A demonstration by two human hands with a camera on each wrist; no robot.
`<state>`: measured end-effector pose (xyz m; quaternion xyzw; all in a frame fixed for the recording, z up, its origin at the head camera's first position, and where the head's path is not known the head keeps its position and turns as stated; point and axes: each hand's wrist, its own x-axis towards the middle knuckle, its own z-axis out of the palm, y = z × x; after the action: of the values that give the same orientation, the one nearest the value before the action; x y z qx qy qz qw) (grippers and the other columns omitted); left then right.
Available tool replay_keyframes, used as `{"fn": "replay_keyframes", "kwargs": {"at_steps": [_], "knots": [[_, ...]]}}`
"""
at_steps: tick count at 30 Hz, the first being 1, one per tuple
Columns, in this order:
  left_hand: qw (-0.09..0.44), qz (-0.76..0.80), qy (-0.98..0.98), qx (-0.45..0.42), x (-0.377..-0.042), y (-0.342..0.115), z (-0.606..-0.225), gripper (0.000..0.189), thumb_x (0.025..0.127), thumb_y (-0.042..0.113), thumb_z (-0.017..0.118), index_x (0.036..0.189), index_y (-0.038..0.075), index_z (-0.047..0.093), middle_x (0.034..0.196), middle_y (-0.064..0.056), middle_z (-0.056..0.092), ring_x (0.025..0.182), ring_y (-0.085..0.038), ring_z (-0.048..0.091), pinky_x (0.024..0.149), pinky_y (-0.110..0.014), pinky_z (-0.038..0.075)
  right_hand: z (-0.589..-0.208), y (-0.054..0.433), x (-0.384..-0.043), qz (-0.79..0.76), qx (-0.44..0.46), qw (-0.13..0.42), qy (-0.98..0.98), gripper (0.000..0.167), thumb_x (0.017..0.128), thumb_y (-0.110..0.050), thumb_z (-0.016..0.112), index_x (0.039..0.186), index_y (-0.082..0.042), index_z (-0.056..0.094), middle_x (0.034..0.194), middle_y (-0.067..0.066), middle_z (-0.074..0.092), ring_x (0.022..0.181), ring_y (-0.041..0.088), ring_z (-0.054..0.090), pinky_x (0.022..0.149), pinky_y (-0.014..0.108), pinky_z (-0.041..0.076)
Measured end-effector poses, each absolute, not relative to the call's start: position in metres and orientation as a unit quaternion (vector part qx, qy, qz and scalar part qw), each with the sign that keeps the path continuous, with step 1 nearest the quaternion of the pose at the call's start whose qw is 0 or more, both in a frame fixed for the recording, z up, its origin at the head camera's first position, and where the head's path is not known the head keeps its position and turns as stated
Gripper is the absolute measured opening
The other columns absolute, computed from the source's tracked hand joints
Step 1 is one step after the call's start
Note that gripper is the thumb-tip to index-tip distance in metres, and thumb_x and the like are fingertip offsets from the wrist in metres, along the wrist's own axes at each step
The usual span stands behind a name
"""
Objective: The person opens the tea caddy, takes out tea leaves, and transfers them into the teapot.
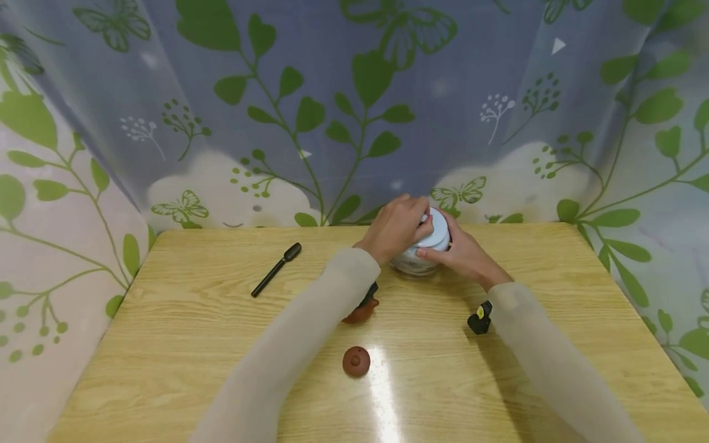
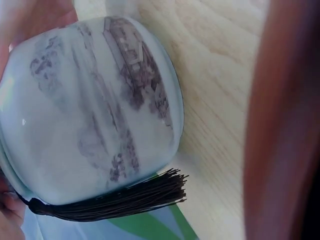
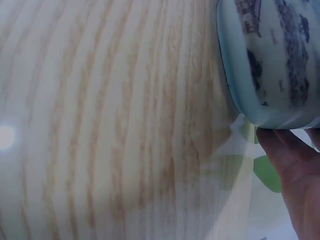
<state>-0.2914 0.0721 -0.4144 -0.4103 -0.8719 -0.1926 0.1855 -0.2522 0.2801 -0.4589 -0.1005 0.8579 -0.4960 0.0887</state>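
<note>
A white ceramic jar (image 1: 414, 266) with a painted grey landscape stands near the table's back edge. My left hand (image 1: 397, 227) reaches over its top, fingers curled on the pale lid (image 1: 439, 232); the hand hides part of the lid. From the right side, my right hand (image 1: 466, 253) holds the jar, thumb at the front near the lid. In the left wrist view a black tassel (image 2: 110, 204) hangs along the jar's side. The right wrist view shows fingers (image 3: 287, 155) against the jar wall.
A reddish-brown teapot (image 1: 360, 315) is partly hidden by my left sleeve. Its small round lid (image 1: 356, 362) lies in front of it. A black scoop (image 1: 277, 269) lies to the left, and a small black figure with a yellow patch (image 1: 480, 319) is by my right sleeve.
</note>
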Motion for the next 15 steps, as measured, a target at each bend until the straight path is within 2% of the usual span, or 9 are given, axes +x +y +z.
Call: {"fn": "replay_keyframes", "kwargs": {"at_steps": [11,15], "knots": [[0.246,-0.165,-0.861,-0.413,-0.2902,0.0724,-0.4163,0.013,0.108,0.016,0.06,0.102,0.007,0.067,0.077,-0.002,0.066,0.07,-0.016,0.046,0.071,-0.031,0.047,-0.4598,0.282,-0.2541,-0.498,-0.102,0.091,0.856,0.113,0.097,-0.044,0.084,0.177,-0.029,0.004,0.172,0.014,0.039,0.144,0.036,0.055,0.121,0.06,0.042],[0.218,-0.177,-0.864,-0.417,-0.2922,0.0703,-0.4146,0.013,0.108,0.016,0.059,0.104,0.007,0.067,0.08,-0.003,0.068,0.072,-0.017,0.05,0.07,-0.031,0.048,-0.4601,0.2809,-0.2542,-0.499,-0.103,0.098,0.855,0.114,0.098,-0.044,0.083,0.177,-0.029,0.002,0.172,0.014,0.038,0.145,0.036,0.054,0.121,0.061,0.042]]}}
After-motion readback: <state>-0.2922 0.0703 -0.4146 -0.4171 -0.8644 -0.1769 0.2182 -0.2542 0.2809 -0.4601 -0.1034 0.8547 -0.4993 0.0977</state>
